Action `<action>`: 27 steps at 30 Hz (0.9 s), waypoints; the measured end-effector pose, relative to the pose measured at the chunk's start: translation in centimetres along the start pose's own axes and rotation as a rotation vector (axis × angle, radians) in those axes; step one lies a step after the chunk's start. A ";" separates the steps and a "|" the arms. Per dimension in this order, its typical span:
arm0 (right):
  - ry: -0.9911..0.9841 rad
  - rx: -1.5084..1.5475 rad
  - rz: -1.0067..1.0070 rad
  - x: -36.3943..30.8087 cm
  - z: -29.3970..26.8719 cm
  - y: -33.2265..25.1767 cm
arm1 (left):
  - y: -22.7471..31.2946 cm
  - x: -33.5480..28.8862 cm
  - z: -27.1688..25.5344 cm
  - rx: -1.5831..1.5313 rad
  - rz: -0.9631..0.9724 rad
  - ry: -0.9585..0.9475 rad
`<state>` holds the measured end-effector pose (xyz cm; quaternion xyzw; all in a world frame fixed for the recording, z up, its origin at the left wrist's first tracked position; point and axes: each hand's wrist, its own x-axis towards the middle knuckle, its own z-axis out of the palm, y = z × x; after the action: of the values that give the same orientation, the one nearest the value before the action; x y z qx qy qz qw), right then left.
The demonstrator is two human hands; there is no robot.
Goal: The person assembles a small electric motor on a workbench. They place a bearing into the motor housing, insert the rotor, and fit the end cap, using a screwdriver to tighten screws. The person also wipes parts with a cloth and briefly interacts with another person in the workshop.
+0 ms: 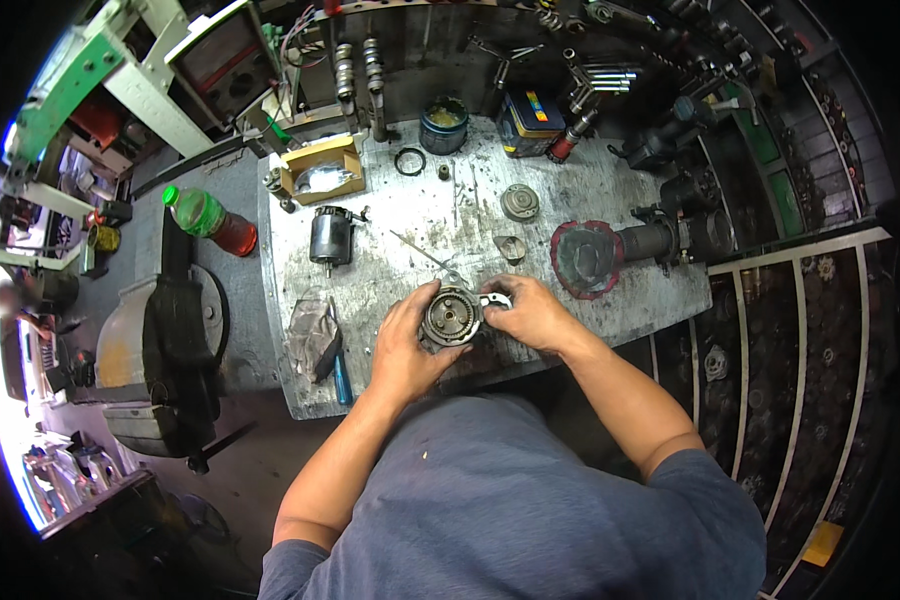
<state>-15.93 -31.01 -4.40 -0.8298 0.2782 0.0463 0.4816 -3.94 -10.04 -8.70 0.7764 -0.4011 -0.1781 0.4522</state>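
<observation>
At the near edge of the workbench [390, 210], my left hand [403, 345] is wrapped round a round metal gear housing [451, 316] with a toothed ring inside, its open face up. My right hand [530, 315] pinches a small pale lever-shaped part [494, 299] at the housing's right side; whether the two are joined I cannot tell. Just beyond the hands lie a thin metal rod [425, 256] and a small metal bracket [511, 248]. A round metal end cap [520, 202] is farther back. To the left stands a black cylindrical motor body [331, 238].
A grey rag [313, 340] and a blue-handled screwdriver [342, 380] lie near left. Behind are an opened carton [346, 160], a grease tub [443, 128] and a dark blue box [528, 125]. A red-rimmed pad [585, 262] sits right; a bottle of red liquid [215, 222] and a large vise [160, 335] left.
</observation>
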 end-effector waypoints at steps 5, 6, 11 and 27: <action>-0.034 0.141 0.079 1.1 0.9 2.7 | 1.0 0.2 -0.7 -0.030 0.008 -0.034; -0.037 0.136 0.064 1.0 0.9 2.8 | 1.4 0.3 -0.9 -0.068 -0.022 -0.037; -0.160 0.272 0.055 0.9 -0.2 2.4 | 3.9 1.5 0.9 -0.158 -0.266 0.003; 0.191 -1.260 -0.635 30.4 4.2 0.2 | 2.2 -6.4 0.9 -0.271 -0.467 0.604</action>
<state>10.40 -40.26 -17.27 -0.9918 -0.0158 -0.0171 -0.1260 -9.49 -6.08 -7.82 0.7974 -0.0358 -0.0912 0.5955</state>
